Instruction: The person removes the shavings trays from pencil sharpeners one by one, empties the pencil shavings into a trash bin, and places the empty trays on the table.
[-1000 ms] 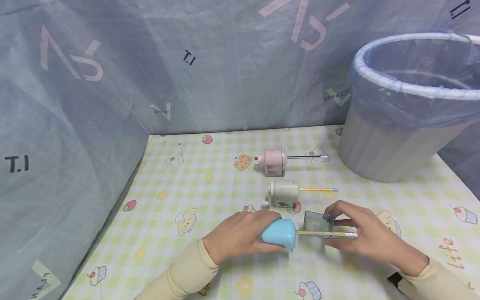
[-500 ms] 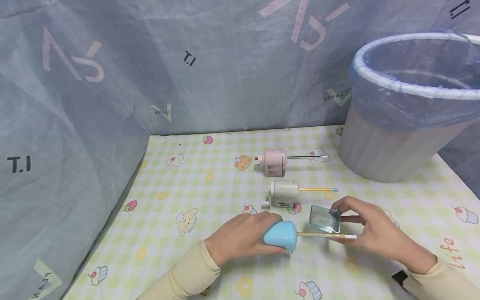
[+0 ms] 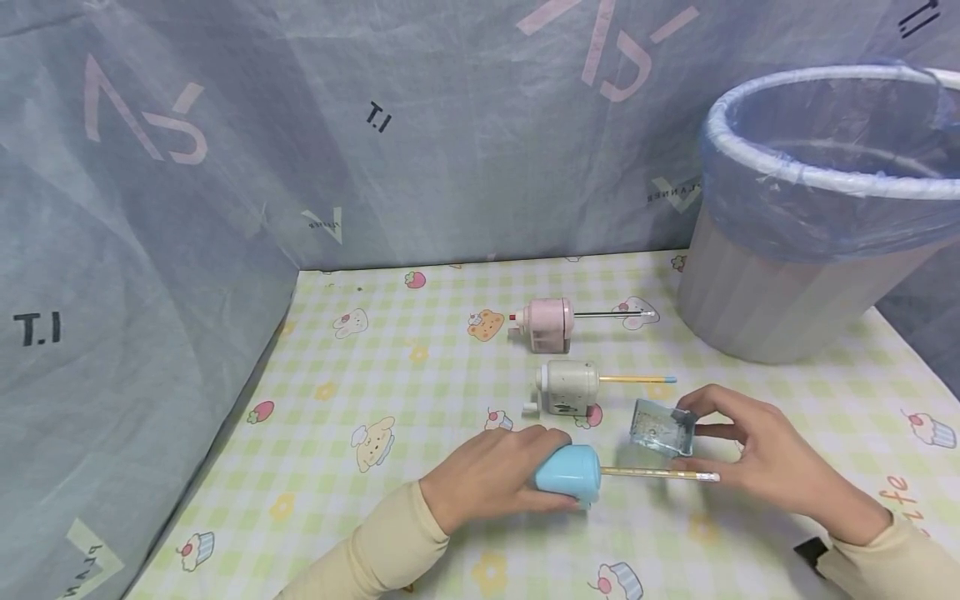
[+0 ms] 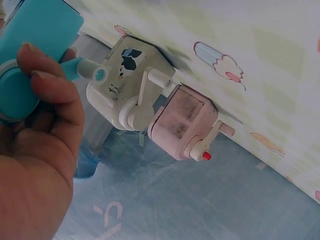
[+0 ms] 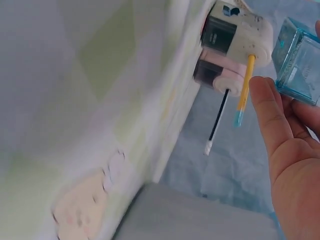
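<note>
My left hand (image 3: 498, 477) grips a blue crank pencil sharpener (image 3: 572, 472), its fingers curled round the body. From the sharpener's right end a pencil (image 3: 660, 473) with a white eraser tip sticks out. The fingers and thumb of my right hand (image 3: 772, 462) pinch a clear bluish shavings drawer (image 3: 663, 427), tilted above the table with grey shavings inside. In the left wrist view the blue sharpener's crank handle (image 4: 90, 70) points out past my fingers. The drawer (image 5: 300, 62) also shows between my fingers in the right wrist view.
Behind the hands stand a cream sharpener (image 3: 572, 387) holding a yellow pencil (image 3: 637, 379) and a pink sharpener (image 3: 550, 325) holding a black pencil (image 3: 611, 314). A large grey bin (image 3: 772, 292) with a blue bag lining is at the back right. A patterned cloth covers the table (image 3: 315, 475).
My right hand has moved the drawer to the right, away from the blue sharpener, and tipped it more. My left hand has shifted slightly right with the sharpener.
</note>
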`<state>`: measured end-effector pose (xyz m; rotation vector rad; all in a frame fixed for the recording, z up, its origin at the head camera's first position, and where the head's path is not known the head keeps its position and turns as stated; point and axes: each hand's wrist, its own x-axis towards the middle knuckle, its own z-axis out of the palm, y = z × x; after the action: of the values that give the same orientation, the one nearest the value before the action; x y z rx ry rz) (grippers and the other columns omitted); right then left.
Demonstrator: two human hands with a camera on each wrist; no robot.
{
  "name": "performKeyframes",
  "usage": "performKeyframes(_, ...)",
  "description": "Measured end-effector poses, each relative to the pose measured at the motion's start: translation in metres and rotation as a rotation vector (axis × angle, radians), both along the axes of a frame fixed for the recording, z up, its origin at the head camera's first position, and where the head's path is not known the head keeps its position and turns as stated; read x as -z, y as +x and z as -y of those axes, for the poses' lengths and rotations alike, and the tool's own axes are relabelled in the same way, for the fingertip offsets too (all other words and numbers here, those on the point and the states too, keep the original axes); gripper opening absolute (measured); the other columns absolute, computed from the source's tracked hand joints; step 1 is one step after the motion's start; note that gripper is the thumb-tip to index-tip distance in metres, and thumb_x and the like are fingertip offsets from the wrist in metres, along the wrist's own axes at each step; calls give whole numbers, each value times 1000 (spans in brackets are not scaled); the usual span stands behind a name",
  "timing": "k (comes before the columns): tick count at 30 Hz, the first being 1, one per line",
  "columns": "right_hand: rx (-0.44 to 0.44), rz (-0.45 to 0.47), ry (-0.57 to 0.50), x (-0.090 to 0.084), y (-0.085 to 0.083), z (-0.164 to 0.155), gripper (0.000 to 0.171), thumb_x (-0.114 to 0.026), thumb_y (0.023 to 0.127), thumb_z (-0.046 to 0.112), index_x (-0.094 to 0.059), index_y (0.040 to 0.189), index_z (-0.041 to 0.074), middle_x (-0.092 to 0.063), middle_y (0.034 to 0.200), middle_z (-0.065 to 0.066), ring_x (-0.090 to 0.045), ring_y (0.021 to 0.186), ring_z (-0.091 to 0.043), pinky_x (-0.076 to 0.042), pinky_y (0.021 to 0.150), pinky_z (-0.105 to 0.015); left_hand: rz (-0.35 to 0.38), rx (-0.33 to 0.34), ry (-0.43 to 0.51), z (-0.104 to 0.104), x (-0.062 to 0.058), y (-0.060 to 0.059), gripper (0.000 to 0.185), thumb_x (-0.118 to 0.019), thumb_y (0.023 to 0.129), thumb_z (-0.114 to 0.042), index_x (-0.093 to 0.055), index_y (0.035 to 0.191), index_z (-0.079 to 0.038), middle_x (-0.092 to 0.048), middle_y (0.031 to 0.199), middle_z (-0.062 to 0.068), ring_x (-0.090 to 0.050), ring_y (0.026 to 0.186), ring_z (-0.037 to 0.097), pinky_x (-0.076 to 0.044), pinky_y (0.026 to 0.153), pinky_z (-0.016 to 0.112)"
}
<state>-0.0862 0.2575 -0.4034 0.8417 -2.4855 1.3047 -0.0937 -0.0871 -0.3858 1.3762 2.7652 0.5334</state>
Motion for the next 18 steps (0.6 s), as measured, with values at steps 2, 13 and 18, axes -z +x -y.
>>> performKeyframes(2,18,-15,-11,-4,-2,-4,57,-100,64,-6,-69,108,13,-69,112,-1,-68,104,-3,-58,84,-19,-1,-2,0,0,0,0,53,-82,92,-54,-64,126,-17,-66,98,-9,-52,71,-1,-43,65,13)
performKeyframes(13,132,-7,-35,-23,-4,-24,58,-95,62,-17,-68,106,7,-68,118,1,-66,106,0,-54,87,-12,25,-14,-7,1,2,-1,53,-80,94,-54,-63,127,-16,-65,99,-8,-51,72,0,-42,65,13)
performKeyframes(18,159,12,-50,-25,-3,-25,57,-95,61,-18,-68,106,7,-68,118,0,-66,105,0,-54,87,-12,29,-13,-6,-1,3,-2,53,-80,94,-54,-63,127,-15,-65,98,-8,-51,72,0,-42,64,14)
